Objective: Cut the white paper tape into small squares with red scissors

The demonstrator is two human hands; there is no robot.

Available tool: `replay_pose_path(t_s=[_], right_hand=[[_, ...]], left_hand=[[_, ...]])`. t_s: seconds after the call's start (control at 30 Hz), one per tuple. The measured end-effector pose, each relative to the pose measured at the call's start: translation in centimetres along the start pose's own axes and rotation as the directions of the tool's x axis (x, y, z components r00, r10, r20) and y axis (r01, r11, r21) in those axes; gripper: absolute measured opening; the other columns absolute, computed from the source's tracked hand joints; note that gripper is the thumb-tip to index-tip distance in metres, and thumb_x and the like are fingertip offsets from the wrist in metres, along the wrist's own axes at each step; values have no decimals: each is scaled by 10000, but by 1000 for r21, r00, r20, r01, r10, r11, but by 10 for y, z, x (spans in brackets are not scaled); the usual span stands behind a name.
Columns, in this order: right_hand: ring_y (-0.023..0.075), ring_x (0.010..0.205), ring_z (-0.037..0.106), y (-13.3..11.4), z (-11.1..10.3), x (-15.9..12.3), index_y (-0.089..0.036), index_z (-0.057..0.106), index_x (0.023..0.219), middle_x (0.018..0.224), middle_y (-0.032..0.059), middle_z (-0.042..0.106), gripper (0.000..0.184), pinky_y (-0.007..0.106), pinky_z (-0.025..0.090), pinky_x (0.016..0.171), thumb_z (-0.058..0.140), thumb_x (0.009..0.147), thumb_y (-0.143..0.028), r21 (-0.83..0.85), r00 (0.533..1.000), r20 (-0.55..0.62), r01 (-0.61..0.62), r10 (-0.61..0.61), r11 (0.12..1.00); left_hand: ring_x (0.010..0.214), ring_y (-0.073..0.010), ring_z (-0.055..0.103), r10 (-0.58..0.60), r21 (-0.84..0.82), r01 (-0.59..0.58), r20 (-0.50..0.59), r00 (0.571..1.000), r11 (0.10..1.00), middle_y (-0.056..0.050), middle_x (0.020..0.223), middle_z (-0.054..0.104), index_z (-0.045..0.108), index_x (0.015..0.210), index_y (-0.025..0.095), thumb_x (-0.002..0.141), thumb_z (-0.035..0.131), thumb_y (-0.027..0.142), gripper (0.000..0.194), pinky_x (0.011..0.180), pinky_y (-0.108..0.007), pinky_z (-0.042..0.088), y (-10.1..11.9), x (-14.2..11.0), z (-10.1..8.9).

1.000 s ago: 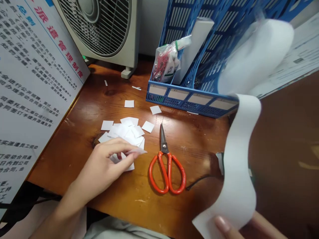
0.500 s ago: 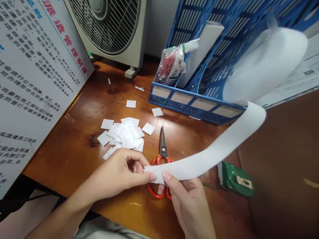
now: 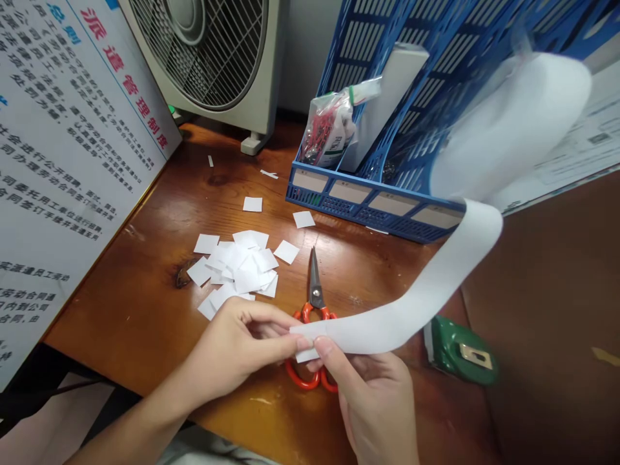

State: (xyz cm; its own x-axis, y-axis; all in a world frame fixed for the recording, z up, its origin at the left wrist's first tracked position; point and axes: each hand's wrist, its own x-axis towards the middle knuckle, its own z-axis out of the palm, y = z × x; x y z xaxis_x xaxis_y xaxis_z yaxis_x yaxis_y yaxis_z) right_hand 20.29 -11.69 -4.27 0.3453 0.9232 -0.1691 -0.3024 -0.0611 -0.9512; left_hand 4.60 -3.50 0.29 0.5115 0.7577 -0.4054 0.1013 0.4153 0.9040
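Note:
A long white strip runs from the roll at the right down to my hands. Its free end, with what looks like a small white square lying flat over it, is pinched between thumb and fingers of my left hand. Just right of there, my right hand grips the strip, thumb on top and fingers beneath. Scissors with red handles lie on the table under the strip, blades pointing away; my hands and the strip partly cover their handles. A heap of cut white squares lies beyond my left hand.
A blue file rack stands at the back right, holding a bag of red items and a white roll in plastic. A green tape measure lies right. A box fan and a printed board stand behind and left.
My hands and the strip's end have shifted slightly right, and the square sits more evenly over the end. The strip now bends more sharply near my right hand. The scissors stay put.

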Motion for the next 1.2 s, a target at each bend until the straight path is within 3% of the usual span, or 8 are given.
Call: replay_pose_path(t_s=[0.6,0.7,0.77,0.83,0.9,0.97,1.07,1.2], right_hand=[[204,581,736,-8,13,5,-181,816,818,698,56,783,108,256,628,535,817,820,-289,-108,998,-39,45,-50,993],[190,605,724,-14,14,1,-180,770,869,706,51,757,196,245,607,546,749,878,-374,-256,999,-2,47,-49,965],[162,577,680,-16,10,-6,-186,717,913,715,37,716,213,232,574,533,692,915,-398,-519,993,20,107,-113,848],[148,558,639,-15,4,-13,-202,662,952,726,19,671,194,228,533,515,666,924,-394,-777,975,64,181,-211,603],[167,564,632,-11,-2,-18,-221,619,926,715,13,636,182,241,481,477,649,921,-401,-912,953,109,209,-283,352],[208,590,646,-9,-3,-17,-231,575,851,706,33,632,168,268,434,457,627,908,-380,-959,944,151,212,-293,186],[228,549,628,-15,4,-5,-229,529,813,648,35,631,106,287,364,466,606,863,-282,-986,982,134,146,-134,82],[237,529,627,-34,19,15,-233,498,732,603,41,651,136,284,266,490,619,753,-177,-1000,995,-14,-14,98,-5]], left_hand=[[625,-143,700,-10,7,10,39,999,1000,-44,738,806,864,984,200,810,842,328,217,627,-213,568,0,-2,-2],[600,-133,682,9,59,-9,7,1000,998,-45,715,797,862,954,186,850,803,336,192,604,-202,551,2,-2,-7],[585,-126,675,11,94,-8,-34,999,996,-48,707,792,854,939,171,869,781,331,189,593,-194,540,4,-1,-13],[577,-125,678,-3,110,12,-80,997,994,-51,708,791,841,940,159,872,776,335,200,589,-194,539,4,-1,-20],[575,-134,687,-14,113,26,-110,994,993,-51,699,787,826,932,150,862,785,344,210,589,-203,551,5,-1,-25],[578,-145,695,-16,120,30,-121,992,992,-51,690,781,815,904,147,852,795,347,208,594,-216,565,7,-1,-28],[574,-144,695,-27,105,38,-102,994,994,-51,678,775,805,845,146,841,806,354,208,597,-222,579,11,0,-29],[540,-112,668,-65,-8,64,-89,994,998,-34,653,760,805,921,133,807,845,351,249,566,-190,569,13,1,-29]])
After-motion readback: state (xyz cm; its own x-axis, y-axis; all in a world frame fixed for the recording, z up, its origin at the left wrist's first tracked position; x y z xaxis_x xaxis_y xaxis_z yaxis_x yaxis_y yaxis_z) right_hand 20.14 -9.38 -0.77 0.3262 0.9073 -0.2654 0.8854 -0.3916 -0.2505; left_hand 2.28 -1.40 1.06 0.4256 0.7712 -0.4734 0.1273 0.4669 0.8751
